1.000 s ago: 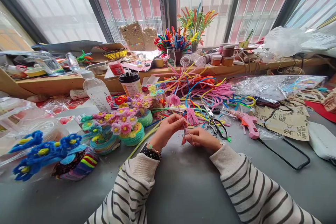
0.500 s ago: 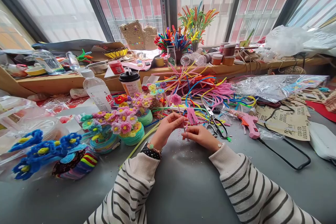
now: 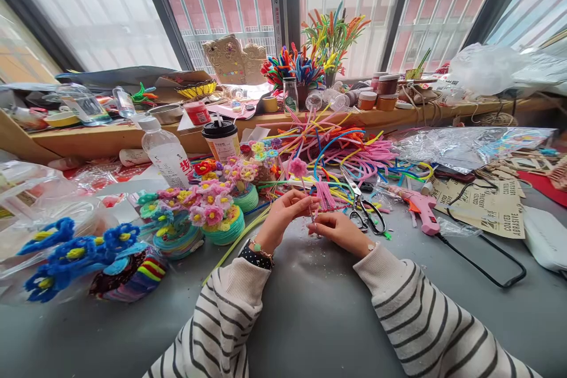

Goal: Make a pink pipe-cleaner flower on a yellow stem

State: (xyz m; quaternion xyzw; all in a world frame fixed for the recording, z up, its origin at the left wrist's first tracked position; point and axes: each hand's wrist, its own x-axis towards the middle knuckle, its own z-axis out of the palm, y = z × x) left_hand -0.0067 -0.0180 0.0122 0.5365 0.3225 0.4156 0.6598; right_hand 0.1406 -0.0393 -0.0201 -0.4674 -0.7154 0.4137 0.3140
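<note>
My left hand [image 3: 286,215] is closed, its thumb and fingertips pinching the thin stem of a pink pipe-cleaner flower [image 3: 298,167]. The bloom stands upright just above those fingers. My right hand [image 3: 339,232] is closed too, fingertips pinched on the lower end of the stem, close below the left fingertips. How the stem runs between the fingers is partly hidden. Beyond my hands lies a small bunch of short pink pipe cleaners [image 3: 325,194]. Scissors [image 3: 367,212] with black handles lie to the right of my right hand.
Pots of pipe-cleaner flowers [image 3: 224,227] stand on the left, with blue flowers [image 3: 73,254] nearer me. Behind are a water bottle [image 3: 163,153], a lidded cup [image 3: 221,140] and a heap of pipe cleaners [image 3: 354,153]. A pink glue gun [image 3: 420,208] with its cord lies right, beside sandpaper [image 3: 485,204].
Both hands keep their pinch on the flower stem, with barely any movement. The whole view has shifted very slightly.
</note>
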